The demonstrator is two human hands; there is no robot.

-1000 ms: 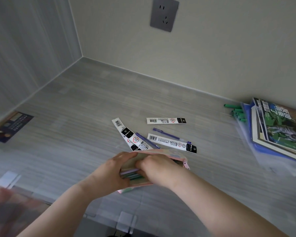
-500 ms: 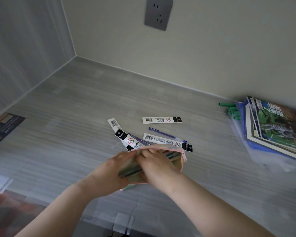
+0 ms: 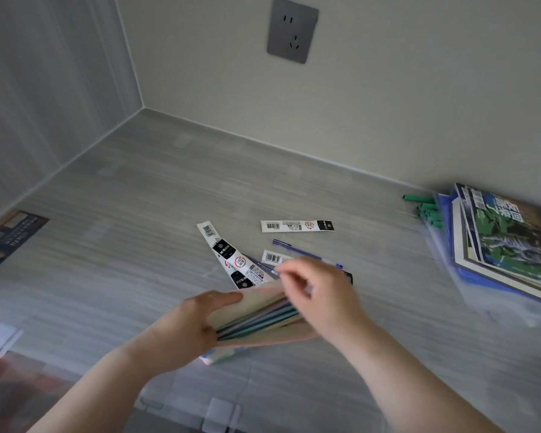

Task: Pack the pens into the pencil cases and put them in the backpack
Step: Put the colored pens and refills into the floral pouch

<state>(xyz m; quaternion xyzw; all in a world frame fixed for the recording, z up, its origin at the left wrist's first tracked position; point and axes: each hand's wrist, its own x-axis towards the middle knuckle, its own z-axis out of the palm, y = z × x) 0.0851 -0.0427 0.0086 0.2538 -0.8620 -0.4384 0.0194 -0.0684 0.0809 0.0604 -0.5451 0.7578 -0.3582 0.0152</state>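
My left hand (image 3: 197,320) grips the left end of a pink pencil case (image 3: 263,296) and holds it open just above the desk. Several pens (image 3: 256,321) lie side by side inside it. My right hand (image 3: 325,295) hovers over the case's right half with loosely curled fingers. Its fingertips reach the end of a purple pen (image 3: 264,267) that lies under the refill packets; no grip on it shows. A second purple pen (image 3: 297,249) lies just behind. Three white-and-black refill packets (image 3: 231,260) (image 3: 297,225) (image 3: 274,257) are spread on the desk.
A stack of magazines and a blue folder (image 3: 506,245) sits at the right, with green pens (image 3: 425,210) poking out beside it. A dark card (image 3: 13,239) lies far left. A shiny pouch (image 3: 219,354) peeks out under the case. Walls close the back and left.
My right hand has come out of the pencil case and moved up and back toward the purple pen. The case now gapes wider, showing the pens inside.
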